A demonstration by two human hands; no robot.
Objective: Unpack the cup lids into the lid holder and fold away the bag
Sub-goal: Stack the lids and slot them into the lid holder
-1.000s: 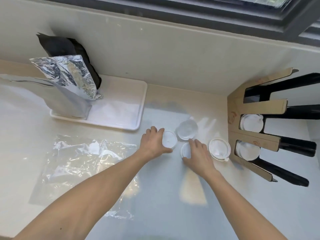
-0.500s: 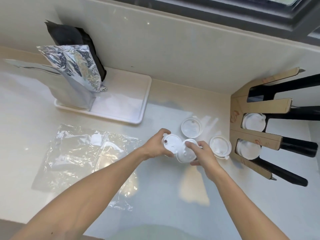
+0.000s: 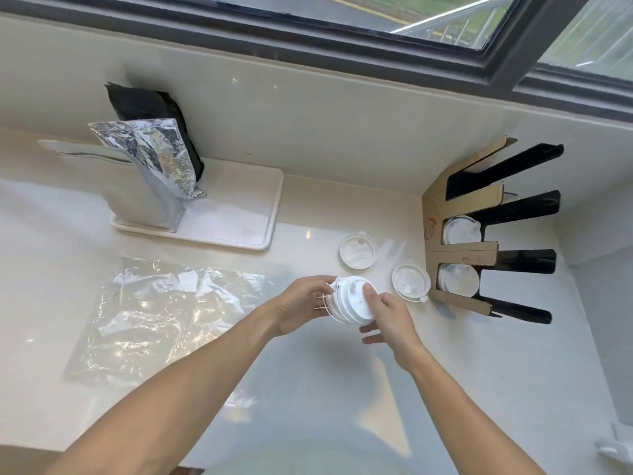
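Note:
Between both hands, above the counter, I hold a small stack of white cup lids (image 3: pixel 350 301). My left hand (image 3: pixel 301 305) grips its left side and my right hand (image 3: pixel 385 315) presses on its right face with the thumb. Two more white lids lie flat on the counter: one (image 3: pixel 358 251) further back, one (image 3: pixel 410 281) next to the lid holder. The lid holder (image 3: pixel 460 250), cardboard-fronted with black slots, stands at the right and has lids in two slots (image 3: pixel 458 281). The empty clear plastic bag (image 3: pixel 164 313) lies flat at the left.
A white tray (image 3: pixel 239 217) at the back left carries a silver foil pouch (image 3: pixel 154 176) and a black pouch (image 3: pixel 147 108). The wall and window run along the back. The counter's right edge drops off beyond the holder.
Both hands lifted lids off the counter and brought them together into one stack. The view has tilted up, now showing the window.

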